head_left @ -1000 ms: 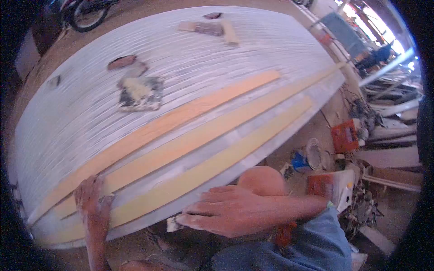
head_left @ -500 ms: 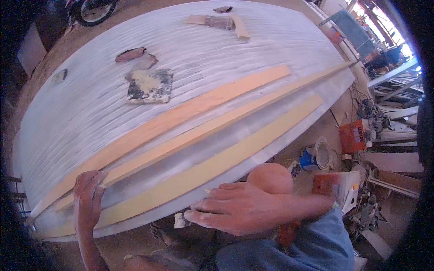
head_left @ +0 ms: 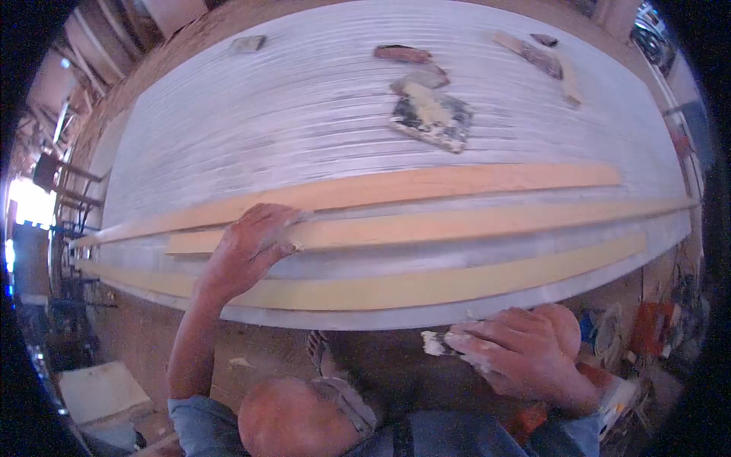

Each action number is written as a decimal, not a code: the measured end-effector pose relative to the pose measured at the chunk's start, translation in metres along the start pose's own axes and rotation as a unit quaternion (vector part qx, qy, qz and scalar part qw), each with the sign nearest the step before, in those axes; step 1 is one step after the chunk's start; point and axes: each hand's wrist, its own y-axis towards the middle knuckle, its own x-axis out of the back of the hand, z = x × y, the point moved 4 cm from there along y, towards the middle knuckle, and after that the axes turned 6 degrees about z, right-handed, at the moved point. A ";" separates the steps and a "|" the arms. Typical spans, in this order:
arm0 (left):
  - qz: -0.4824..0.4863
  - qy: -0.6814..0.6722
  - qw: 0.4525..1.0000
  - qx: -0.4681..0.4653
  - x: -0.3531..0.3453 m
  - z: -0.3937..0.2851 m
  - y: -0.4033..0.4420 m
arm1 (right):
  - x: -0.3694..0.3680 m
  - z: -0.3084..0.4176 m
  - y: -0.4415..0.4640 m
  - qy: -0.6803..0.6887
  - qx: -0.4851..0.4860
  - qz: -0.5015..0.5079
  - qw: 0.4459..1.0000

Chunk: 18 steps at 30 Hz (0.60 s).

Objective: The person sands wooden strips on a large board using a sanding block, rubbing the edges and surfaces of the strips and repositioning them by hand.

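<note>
Three long wooden strips lie lengthwise along the near side of a ridged, whitish panel (head_left: 251, 129). My left hand (head_left: 255, 240) is over the middle wooden strip (head_left: 457, 227), its fingers on the far edge and its thumb on the near one. Behind that lies an orange-toned strip (head_left: 495, 177); a yellowish strip (head_left: 426, 286) lies in front. My right hand (head_left: 518, 346) is closed around a putty knife (head_left: 435, 343), its end coated in pale putty, in front of the panel's near edge. The handle is mostly hidden by the fingers.
On the panel lie a dark square plate (head_left: 453, 135) smeared with putty, a reddish-brown scrap (head_left: 402, 53), a small block (head_left: 249, 43) and wood pieces (head_left: 525, 55). An orange container (head_left: 652, 327) stands on the floor at right. A pale board (head_left: 103, 392) is at lower left.
The view has swung left, so the panel and strips now lie more level across it. My left hand stays at the middle strip, and the putty knife remains in my right hand.
</note>
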 end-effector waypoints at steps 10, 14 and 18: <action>-0.043 0.079 0.996 0.009 0.015 0.034 -0.030 | -0.001 -0.002 0.003 0.052 -0.017 -0.029 0.998; -0.074 0.100 0.992 -0.003 0.018 0.026 -0.030 | -0.001 0.000 0.004 0.030 -0.038 -0.055 0.997; -0.136 0.073 0.987 0.035 0.033 0.037 -0.037 | 0.002 0.003 0.006 0.000 -0.034 -0.066 0.997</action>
